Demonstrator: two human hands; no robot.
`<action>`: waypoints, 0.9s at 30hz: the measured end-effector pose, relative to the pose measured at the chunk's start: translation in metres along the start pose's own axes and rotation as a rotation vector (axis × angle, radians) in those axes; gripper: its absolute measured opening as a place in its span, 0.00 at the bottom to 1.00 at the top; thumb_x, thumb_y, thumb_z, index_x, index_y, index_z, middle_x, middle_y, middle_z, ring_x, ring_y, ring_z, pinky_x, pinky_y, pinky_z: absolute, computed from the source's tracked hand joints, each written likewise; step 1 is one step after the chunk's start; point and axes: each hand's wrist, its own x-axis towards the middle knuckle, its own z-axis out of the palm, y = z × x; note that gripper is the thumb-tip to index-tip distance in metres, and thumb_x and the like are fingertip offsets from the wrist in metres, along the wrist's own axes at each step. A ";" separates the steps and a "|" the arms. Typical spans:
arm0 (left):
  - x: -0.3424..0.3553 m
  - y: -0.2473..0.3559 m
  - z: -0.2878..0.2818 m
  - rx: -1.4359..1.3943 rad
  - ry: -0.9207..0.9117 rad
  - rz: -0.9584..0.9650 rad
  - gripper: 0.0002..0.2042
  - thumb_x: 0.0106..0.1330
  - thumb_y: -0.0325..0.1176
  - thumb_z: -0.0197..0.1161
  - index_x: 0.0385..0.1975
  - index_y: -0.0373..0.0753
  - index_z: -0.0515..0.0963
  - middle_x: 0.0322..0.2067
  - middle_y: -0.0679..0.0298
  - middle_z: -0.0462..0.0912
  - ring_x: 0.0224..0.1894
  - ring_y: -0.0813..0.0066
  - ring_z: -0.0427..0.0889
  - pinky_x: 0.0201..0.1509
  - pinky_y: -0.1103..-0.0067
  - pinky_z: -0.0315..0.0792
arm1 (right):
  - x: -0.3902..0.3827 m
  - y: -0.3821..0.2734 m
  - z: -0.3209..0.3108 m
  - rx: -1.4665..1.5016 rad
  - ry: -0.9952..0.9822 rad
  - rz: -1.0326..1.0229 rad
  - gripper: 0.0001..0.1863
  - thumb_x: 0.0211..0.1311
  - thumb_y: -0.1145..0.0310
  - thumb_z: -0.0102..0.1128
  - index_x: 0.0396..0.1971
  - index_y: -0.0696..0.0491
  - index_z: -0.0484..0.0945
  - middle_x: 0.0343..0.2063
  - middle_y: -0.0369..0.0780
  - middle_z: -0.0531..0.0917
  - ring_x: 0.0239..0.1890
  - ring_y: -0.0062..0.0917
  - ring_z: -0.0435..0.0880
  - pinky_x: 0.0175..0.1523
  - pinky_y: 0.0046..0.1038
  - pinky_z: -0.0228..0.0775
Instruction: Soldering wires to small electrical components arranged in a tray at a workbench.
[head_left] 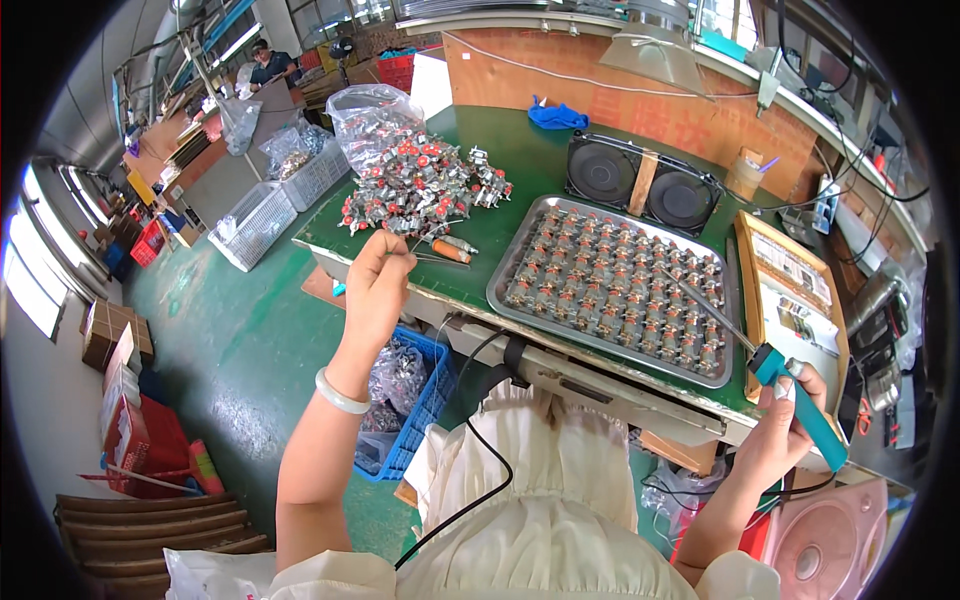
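The left hand pinches thin metal prongs; the right hand is curled round a teal-handled tool, its rod over the tray's right side. It looks stiff and light; the handle seems best to hold.

From here the tray is bright, smooth metal, and the small parts in it look metallic too, with coppery glints. The heap is rougher: dull silvery metal with glossy red bits, beside a crinkled clear plastic bag. The tabletop has a smooth green sheen. The soldering iron pairs a teal plastic handle with a slim metal shaft; the tweezers look metal. The bracelet gleams, polished, above matt, gathered cream cloth.
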 end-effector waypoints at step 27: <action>0.015 -0.033 0.009 -0.054 0.134 0.169 0.03 0.54 0.25 0.50 0.21 0.36 0.66 0.12 0.76 0.58 0.16 0.91 0.54 0.18 0.89 0.50 | 0.003 -0.001 -0.002 -0.129 0.074 0.035 0.11 0.51 0.71 0.54 0.33 0.61 0.69 0.25 0.34 0.69 0.22 0.12 0.62 0.27 0.12 0.53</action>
